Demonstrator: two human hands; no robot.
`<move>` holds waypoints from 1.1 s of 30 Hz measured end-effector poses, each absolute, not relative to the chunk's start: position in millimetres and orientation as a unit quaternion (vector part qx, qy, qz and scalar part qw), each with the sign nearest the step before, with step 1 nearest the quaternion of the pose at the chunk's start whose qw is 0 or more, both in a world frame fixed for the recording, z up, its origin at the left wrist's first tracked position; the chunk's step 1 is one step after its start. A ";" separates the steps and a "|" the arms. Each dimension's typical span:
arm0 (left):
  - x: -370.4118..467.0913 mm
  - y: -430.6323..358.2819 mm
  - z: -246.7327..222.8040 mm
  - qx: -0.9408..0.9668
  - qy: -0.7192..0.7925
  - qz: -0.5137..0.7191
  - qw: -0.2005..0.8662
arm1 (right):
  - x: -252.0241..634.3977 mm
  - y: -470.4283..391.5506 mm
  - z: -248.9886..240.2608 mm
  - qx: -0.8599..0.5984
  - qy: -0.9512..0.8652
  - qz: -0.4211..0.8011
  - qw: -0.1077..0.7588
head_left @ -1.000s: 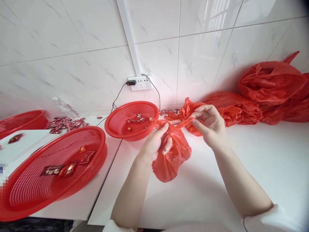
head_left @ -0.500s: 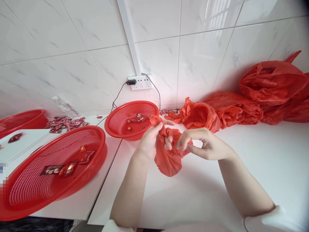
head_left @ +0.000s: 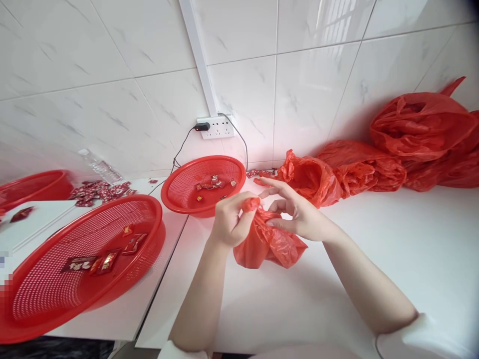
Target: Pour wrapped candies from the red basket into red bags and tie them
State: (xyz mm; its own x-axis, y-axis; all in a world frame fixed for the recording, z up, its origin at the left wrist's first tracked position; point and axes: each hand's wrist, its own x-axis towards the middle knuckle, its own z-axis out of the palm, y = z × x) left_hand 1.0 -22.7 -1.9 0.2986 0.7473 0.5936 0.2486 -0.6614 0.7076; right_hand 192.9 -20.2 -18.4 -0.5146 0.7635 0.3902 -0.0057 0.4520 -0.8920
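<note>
A red bag point(head_left: 254, 249) is held over the bench point(head_left: 337, 299), right of the small basket point(head_left: 179, 184) and nearer the camera, its gathered top clasped by the closed left hand point(head_left: 231, 219). The right hand point(head_left: 301, 214) is half curled beside it; whether any plastic is pinched cannot be told. The bag could be torn by hard pulling, or loosened by a slackened left grip.

A glossy white tiled wall with grey veining point(head_left: 149, 40) stands behind a smooth white table point(head_left: 430, 239). A straight white cable channel point(head_left: 199, 57) descends to a rectangular white socket panel point(head_left: 220, 132); pale barred light point(head_left: 339, 22) reflects upper right.
</note>
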 end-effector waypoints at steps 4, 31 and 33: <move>-1.2 -15.1 -0.9 0.737 0.282 0.534 0.305 | 192.4 -15.8 -18.6 -0.257 -0.731 0.469 0.424; -61.1 -0.3 15.8 0.821 0.386 0.338 0.250 | 277.7 8.5 -4.2 -0.535 -0.490 0.314 0.613; -59.2 2.7 13.1 0.814 0.403 0.328 0.258 | 280.8 8.5 -5.5 -0.544 -0.514 0.280 0.602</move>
State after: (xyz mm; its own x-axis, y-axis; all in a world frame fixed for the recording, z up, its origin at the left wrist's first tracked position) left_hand -59.2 2.7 13.1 0.4597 0.8260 0.3262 0.4868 -0.5416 0.6854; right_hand 280.8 8.5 -5.5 0.3150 0.8955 0.3144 0.2224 0.2524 -0.9417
